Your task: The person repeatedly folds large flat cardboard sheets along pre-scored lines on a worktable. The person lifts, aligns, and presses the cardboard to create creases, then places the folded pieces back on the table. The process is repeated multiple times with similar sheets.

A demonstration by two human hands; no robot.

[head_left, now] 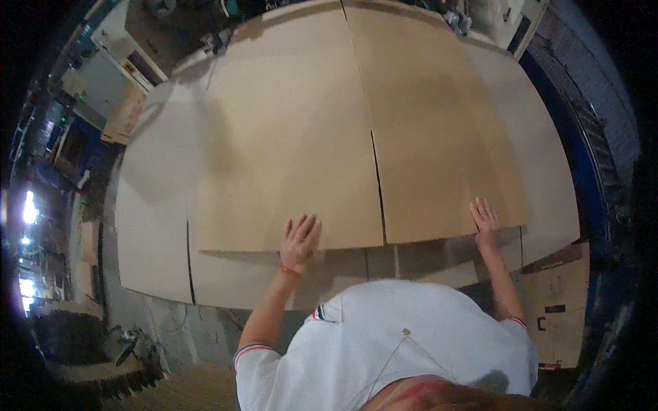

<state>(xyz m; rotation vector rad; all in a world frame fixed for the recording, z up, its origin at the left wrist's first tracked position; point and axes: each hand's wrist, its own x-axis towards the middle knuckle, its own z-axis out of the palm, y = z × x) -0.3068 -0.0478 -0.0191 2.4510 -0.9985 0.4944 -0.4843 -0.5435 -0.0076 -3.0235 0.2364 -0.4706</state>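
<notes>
A large brown cardboard sheet (295,144) lies flat in front of me, with a slit running in from its near edge and a crease line beyond it. My left hand (300,240) rests palm down on the near edge, left of the slit, fingers stretched out. Toward the near right corner, my right hand (485,218) lies flat with its fingers extended. Neither hand grips anything. Beneath is another, wider cardboard sheet (154,198), paler in colour, which sticks out at both sides and along the near edge.
Machine housings (127,55) stand at the far left and far right. A brown cardboard box (558,308) is at the near right, beside a blue frame (593,171). Another cardboard piece (125,113) stands at the left. Dark equipment lines the left side.
</notes>
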